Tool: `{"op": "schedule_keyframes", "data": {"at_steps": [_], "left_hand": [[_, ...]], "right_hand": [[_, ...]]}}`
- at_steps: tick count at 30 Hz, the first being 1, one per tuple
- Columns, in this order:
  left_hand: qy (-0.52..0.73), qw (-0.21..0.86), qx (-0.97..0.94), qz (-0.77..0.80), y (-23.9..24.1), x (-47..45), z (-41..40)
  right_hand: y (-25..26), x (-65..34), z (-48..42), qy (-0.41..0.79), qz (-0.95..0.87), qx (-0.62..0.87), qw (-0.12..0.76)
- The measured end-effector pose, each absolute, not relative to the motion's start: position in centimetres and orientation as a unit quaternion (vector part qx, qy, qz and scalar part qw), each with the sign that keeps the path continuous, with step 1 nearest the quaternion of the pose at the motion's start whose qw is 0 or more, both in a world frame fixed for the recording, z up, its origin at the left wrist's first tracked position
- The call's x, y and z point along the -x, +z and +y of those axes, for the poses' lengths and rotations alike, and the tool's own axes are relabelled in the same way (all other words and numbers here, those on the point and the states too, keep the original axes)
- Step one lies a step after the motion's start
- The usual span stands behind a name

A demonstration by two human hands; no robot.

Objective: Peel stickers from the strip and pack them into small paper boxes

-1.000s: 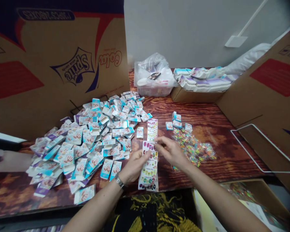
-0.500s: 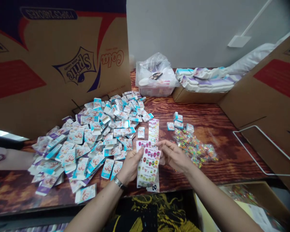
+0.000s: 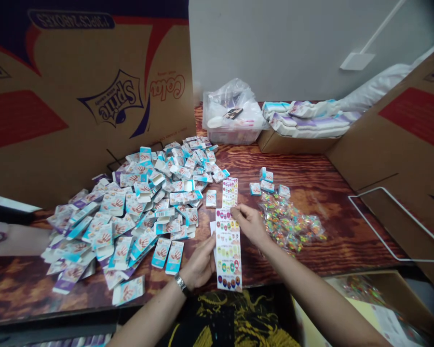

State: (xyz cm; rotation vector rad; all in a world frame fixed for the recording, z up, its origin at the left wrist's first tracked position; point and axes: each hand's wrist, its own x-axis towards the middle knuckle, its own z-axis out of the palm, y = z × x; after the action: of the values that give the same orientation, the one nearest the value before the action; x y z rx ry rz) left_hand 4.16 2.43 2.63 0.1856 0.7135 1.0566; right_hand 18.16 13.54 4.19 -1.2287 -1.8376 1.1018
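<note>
A long white sticker sheet point(image 3: 228, 250) with rows of small coloured pictures hangs upright before me at the table's front edge. My right hand point(image 3: 251, 222) pinches its upper right corner between thumb and fingers. On the other side, my left hand point(image 3: 201, 262), with a metal watch at the wrist, is closed on white sheets point(image 3: 213, 230) partly covered by the long one. Its fingers are mostly hidden there. Just beyond, another sticker sheet point(image 3: 230, 189) lies on the table, its near end covered.
Left of my hands spreads a heap of small printed boxes point(image 3: 144, 193). To the right lie clear packets of colourful pieces point(image 3: 292, 221) and several small boxes point(image 3: 266, 185). Big cartons point(image 3: 94, 58) flank the table; behind stand a plastic tub point(image 3: 233, 136) and a filled carton point(image 3: 300, 144).
The sticker sheet that was folded or bunched in my left hand now hangs at full length. My right hand has moved slightly up and left to its top corner, and my left hand is lower.
</note>
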Motion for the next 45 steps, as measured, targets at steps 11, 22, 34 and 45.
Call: {"op": "schedule_keyframes", "data": {"at_steps": [11, 22, 34, 45], "left_hand": [[0.452, 0.782, -0.237, 0.358, 2.6, -3.5, 2.0], [0.481, 0.773, -0.217, 0.352, 3.0, -3.6, 1.4], [0.369, 0.788, -0.25, 0.425, 2.3, -0.2, -0.9], [0.471, 0.745, -0.109, 0.46, 2.9, 1.3, -3.5]], "right_hand": [[3.0, -17.6, 17.2, 0.389, -0.701, 0.485, 0.349], [1.7, -16.6, 17.8, 0.412, -0.689, 0.471, 0.366], [-0.4, -16.6, 19.5, 0.385, -0.688, 0.5, 0.359], [0.8, -19.5, 21.7, 0.236, -0.718, 0.58, 0.304]]}}
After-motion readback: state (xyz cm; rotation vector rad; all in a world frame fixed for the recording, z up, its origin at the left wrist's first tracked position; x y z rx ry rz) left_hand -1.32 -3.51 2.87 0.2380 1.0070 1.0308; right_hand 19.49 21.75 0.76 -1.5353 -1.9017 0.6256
